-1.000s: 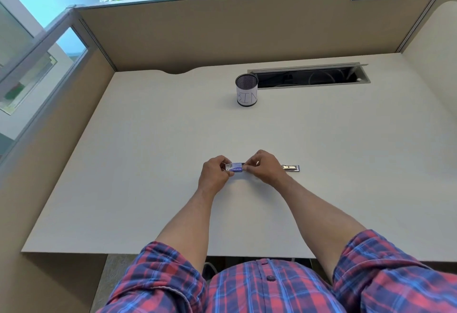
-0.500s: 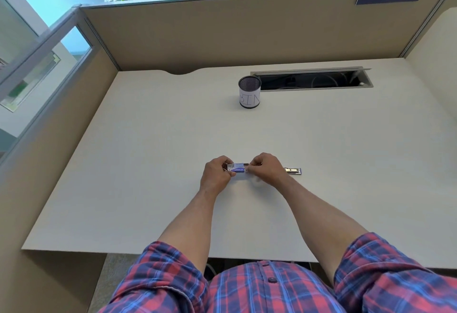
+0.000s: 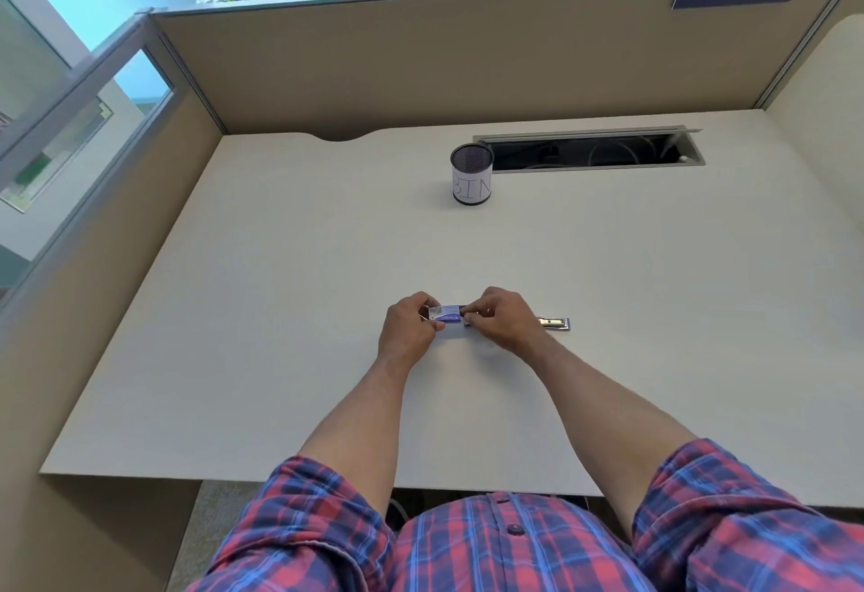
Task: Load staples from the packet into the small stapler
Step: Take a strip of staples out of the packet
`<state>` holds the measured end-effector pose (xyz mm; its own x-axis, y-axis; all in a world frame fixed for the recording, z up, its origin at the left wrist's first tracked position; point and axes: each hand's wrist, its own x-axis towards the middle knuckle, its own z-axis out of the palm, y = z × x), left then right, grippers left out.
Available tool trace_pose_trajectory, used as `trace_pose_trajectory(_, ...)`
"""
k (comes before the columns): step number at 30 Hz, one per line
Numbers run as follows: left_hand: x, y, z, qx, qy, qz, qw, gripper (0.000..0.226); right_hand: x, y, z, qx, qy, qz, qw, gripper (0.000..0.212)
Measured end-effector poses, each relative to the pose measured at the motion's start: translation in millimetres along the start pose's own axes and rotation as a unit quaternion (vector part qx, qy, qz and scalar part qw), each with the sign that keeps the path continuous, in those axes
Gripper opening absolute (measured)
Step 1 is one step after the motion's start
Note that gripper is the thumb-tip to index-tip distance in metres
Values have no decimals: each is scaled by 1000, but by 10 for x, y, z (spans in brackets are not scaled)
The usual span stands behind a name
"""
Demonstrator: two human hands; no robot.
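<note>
A small blue and white staple packet (image 3: 445, 314) is held just above the desk between both hands. My left hand (image 3: 407, 328) pinches its left end. My right hand (image 3: 501, 319) pinches its right end, fingers curled over it. The small stapler (image 3: 554, 323), metallic with a blue edge, lies flat on the desk just right of my right hand, untouched. Whether the packet is open is hidden by my fingers.
A mesh cup labelled BIN (image 3: 471, 175) stands at the back centre. Behind it runs an open cable slot (image 3: 589, 151) in the desk (image 3: 280, 311). Partition walls enclose the back and both sides.
Both hands stay on the packet with only slight finger shifts. The view has drifted a little; the stapler has not moved.
</note>
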<state>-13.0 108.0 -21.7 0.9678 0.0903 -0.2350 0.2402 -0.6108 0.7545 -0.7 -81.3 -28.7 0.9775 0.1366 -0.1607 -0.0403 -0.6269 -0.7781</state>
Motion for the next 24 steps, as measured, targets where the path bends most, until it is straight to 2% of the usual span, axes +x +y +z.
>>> trace_pose_trajectory(6, -13, 7, 2, 2, 1, 5, 1000, 19, 9, -35, -4, -7, -2, 2, 1000, 10)
trace_pose_trajectory(10, -20, 12, -12, 1, 2, 9, 1000, 19, 19, -20, -30, 5, -18, 34, 999, 8)
trace_pose_trajectory(18, -33, -16, -5, -4, -6, 6, 1000, 20, 16, 16, -51, 95, -69, 86, 989, 13)
trace_pose_trajectory(24, -24, -5, -3, -9, 1, 2, 1000, 20, -25, 43, -76, 174, -18, 107, 979, 14)
